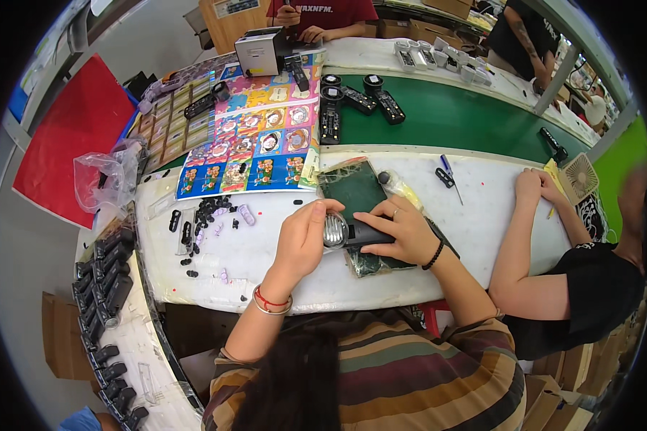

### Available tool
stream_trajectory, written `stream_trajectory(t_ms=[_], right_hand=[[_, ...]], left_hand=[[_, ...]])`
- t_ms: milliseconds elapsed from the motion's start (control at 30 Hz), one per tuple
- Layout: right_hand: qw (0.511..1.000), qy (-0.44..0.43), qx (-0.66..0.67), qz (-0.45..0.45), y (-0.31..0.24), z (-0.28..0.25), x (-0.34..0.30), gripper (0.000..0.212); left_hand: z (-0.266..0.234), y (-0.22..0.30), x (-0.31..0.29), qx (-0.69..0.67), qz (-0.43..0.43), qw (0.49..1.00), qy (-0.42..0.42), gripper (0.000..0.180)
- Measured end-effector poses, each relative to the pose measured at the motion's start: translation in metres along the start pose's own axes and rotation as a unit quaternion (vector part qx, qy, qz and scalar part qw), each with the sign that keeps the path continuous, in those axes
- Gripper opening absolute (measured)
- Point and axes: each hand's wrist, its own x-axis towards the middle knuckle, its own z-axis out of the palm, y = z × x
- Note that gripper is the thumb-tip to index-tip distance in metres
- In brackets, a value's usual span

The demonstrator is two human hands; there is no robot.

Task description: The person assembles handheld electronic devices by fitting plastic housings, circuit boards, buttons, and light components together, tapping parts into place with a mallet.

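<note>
Both of my hands are on a black handheld device (366,235) with a round, shiny ribbed head, lying sideways over a dark green pad. My left hand (302,241) cups the round head (335,230) from the left, thumb along its edge. With fingers bent over the black body, my right hand (404,233) grips the other end. The dark green pad (352,188), wrapped in worn clear plastic, lies on the white table beneath the device. Just behind my right hand are a small round black part and a yellowish plastic bag (404,190).
Small black and lilac parts (212,208) lie scattered at left, beside colourful printed sheets (266,144). A screwdriver (451,176) lies at right, near a co-worker's forearms (514,237). Several similar devices (331,115) rest on the green belt (446,115); more line a rack (104,287) at left.
</note>
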Motion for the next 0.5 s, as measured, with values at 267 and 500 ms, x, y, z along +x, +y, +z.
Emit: stream_trajectory(t_ms=[267,500], right_hand=[[1.000,-0.009,-0.002,0.004,0.002,0.005,-0.001,0.056],[1.000,-0.012,-0.006,0.006,0.003,0.011,0.000,0.057]], left_hand=[[0.002,-0.007,0.000,0.000,0.002,1.000,0.000,0.040],[0.002,-0.018,-0.001,0.017,0.014,1.000,0.003,0.042]])
